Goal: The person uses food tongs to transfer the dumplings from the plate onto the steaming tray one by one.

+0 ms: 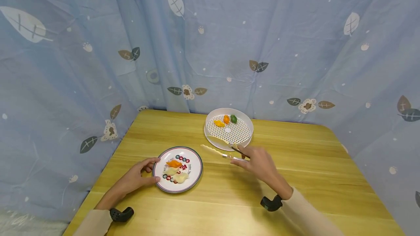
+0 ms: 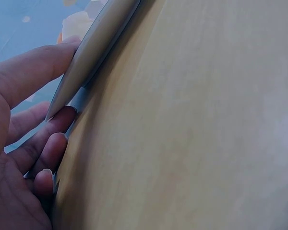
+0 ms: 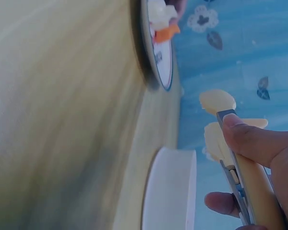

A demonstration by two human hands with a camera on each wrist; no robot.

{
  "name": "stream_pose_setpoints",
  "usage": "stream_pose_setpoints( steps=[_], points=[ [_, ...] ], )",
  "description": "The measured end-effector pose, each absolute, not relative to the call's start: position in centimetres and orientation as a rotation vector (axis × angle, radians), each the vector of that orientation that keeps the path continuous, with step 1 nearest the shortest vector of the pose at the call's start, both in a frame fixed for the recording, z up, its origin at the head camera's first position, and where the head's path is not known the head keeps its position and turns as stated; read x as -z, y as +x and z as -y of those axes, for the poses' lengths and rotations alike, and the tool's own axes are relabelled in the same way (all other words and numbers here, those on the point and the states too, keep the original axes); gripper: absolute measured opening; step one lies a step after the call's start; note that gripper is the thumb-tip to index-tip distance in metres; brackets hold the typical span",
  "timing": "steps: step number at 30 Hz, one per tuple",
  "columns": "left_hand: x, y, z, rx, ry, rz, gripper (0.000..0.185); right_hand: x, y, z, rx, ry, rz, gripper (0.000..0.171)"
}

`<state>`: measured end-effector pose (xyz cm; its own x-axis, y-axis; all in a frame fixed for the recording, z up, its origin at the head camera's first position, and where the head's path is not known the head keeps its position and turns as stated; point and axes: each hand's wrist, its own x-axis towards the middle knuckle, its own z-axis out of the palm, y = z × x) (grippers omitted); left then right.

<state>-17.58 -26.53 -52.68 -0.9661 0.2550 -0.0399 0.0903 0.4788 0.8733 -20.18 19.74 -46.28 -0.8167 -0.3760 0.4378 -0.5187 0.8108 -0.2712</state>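
The left hand (image 1: 137, 176) pinches the left rim of the plate (image 1: 194, 163), thumb above and fingertips below. The plate is at lower centre-left of the head frame, on the table (image 1: 210, 207). It carries one orange piece (image 1: 174, 163) and two cream pieces (image 1: 180, 177). The right hand (image 1: 260, 163), right of centre, grips the tongs (image 3: 257, 184); the two tips stand apart. The tips are near the front rim of the perforated tray (image 1: 241, 137), at centre. The tray contains a yellow piece (image 1: 219, 123), an orange one and a green piece (image 1: 233, 118).
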Motion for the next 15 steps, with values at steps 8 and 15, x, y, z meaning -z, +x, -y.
stream_pose_setpoints(
  steps=[8,15],
  points=[
    [52.6,-17.5,26.5,-1.496,0.305,-2.558,0.071,46.9,-18.3,-18.9,-0.58,0.77,2.633,0.061],
    [52.5,-17.4,26.5,-1.512,0.319,-2.548,0.071,47.4,-17.6,-17.7,-0.555,0.83,2.646,0.058]
  ],
)
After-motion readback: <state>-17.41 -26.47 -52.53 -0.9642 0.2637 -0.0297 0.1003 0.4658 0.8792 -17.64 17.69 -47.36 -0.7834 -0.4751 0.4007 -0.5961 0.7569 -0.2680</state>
